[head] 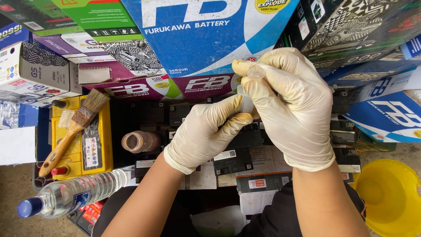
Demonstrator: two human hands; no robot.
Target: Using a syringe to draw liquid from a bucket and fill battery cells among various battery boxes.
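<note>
Landmark = yellow battery, left of centre, w/ red terminal cap at its near end.

Biggest first: large blue-and-white carton above and right of yellow battery, top centre. Black-and-white patterned carton far right of it, top corner. Purple-and-white carton directly behind yellow battery, long and low. White carton w/ patterned band up-left of battery. Green carton well above it. Blue-and-white carton far right, same level as battery. Yellow plastic bowl far right, lower.

Black battery tops just right of yellow battery, w/ small white and red labels. Clear plastic bottle, blue cap, lying below battery, tilted. Wooden-handled brush lying diagonal across battery top. Brown round container just right of battery.

Hands: both in cream gloves, raised well right of battery, over the black tops. Right hand higher, fingers curled, thumb and forefinger pinching small clear cap. Left hand below it, fingers wrapped narrow round small clear bottle, mostly hidden. Hands touching.
</note>
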